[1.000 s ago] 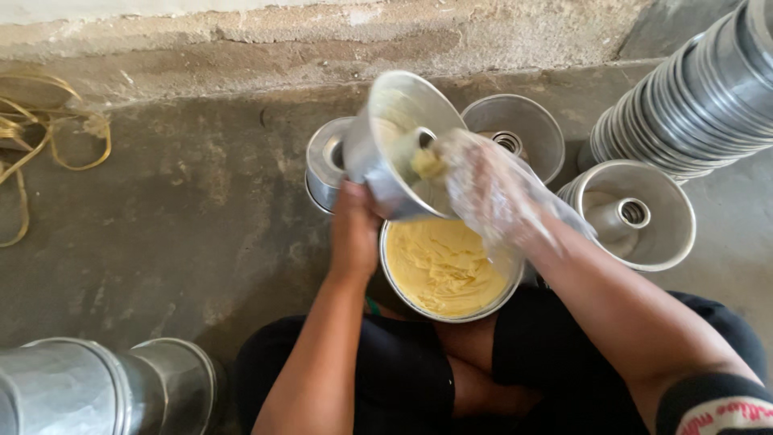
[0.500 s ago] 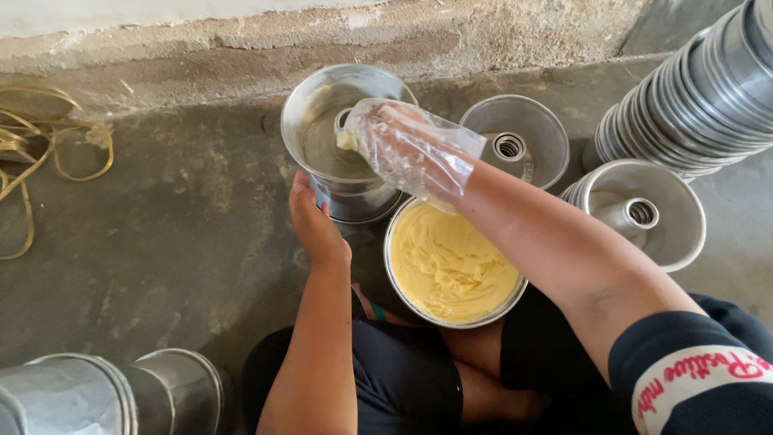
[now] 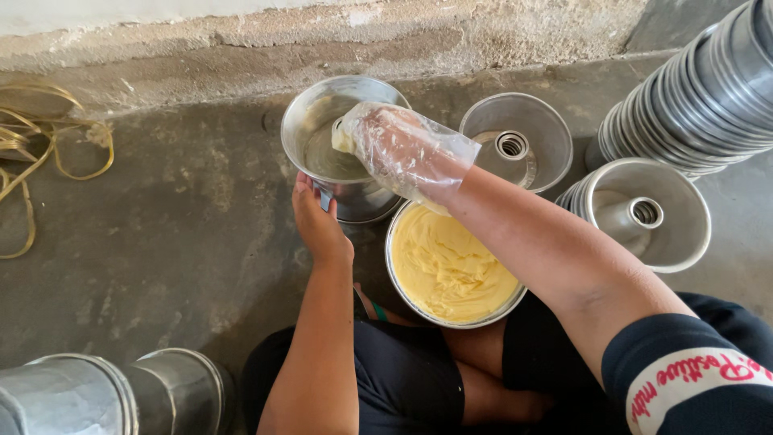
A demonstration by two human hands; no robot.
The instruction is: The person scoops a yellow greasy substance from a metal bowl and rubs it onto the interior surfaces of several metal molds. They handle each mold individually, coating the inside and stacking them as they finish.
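Greasing step, I'd judge: left hand (image 3: 318, 221) grips the tube pan (image 3: 342, 149) outside. The gloved right hand (image 3: 398, 149), fingers curled around butter (image 3: 345, 138), rubs inside; the wall beyond its fingertips seems next.

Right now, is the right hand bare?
No, the right hand wears a clear plastic glove and reaches into the metal pan that the left hand holds.

A round metal pan (image 3: 322, 137) with a plain shiny wall stands tilted on the concrete floor (image 3: 161, 242), its open mouth turned up, a smear of pale yellow fat inside. Just beside it, a round metal bowl (image 3: 400, 274) sits upright, filled with creamy yellow butter (image 3: 451, 270).
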